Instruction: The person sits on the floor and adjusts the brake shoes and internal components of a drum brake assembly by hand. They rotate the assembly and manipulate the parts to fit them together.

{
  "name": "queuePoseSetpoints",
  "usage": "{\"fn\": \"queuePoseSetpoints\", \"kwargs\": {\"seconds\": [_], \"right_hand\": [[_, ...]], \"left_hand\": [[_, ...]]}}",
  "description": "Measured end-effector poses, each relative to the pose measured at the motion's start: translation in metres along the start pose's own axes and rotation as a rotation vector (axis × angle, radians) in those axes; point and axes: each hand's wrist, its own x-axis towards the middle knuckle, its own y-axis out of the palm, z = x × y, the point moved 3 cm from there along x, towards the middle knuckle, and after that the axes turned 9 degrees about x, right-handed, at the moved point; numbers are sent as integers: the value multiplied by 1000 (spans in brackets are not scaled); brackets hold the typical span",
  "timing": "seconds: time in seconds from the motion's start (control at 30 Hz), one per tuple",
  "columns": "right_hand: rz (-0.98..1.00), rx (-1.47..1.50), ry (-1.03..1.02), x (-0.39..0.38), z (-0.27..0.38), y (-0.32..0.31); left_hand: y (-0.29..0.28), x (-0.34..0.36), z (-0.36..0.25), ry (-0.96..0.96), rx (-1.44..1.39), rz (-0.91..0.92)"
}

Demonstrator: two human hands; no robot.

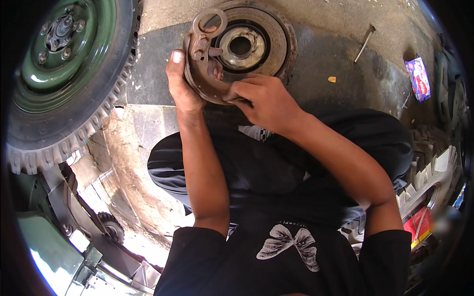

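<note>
Rust-brown metal makes up the curved piece [201,83], held up above the dark mat [321,96] and overlapping the left edge of the drum [282,42] in view. The left hand [188,89] grasps it from the left, thumb upright along the outer edge and fingertips showing on the inner side. The right hand [266,101] grips its lower end, fingers curled tightly. At the top of the piece is a ring [223,22], with bolts [198,53] below it. The drum lies flat, a round hole at its centre. Left stands a green-centred wheel [81,86]; right lie a rod [364,48] and a purple packet [418,79].
</note>
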Motion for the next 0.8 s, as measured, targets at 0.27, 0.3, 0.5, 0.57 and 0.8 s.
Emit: {"fn": "queuePoseSetpoints", "kwargs": {"seconds": [0.27, 0.3, 0.5, 0.57, 0.8], "right_hand": [[-32, 75, 15, -5, 4, 2], [-19, 67, 0, -4, 2, 2], [14, 73, -37, -5, 0, 0], [26, 73, -48, -4, -3, 1], [19, 92, -12, 2, 4, 1]], "left_hand": [[-8, -4, 4, 61, 61, 36], [-7, -3, 3, 57, 54, 20], [-7, -4, 0, 101, 108, 44], [-12, -6, 5, 78, 59, -1], [-7, -9, 6, 70, 11, -39]]}}
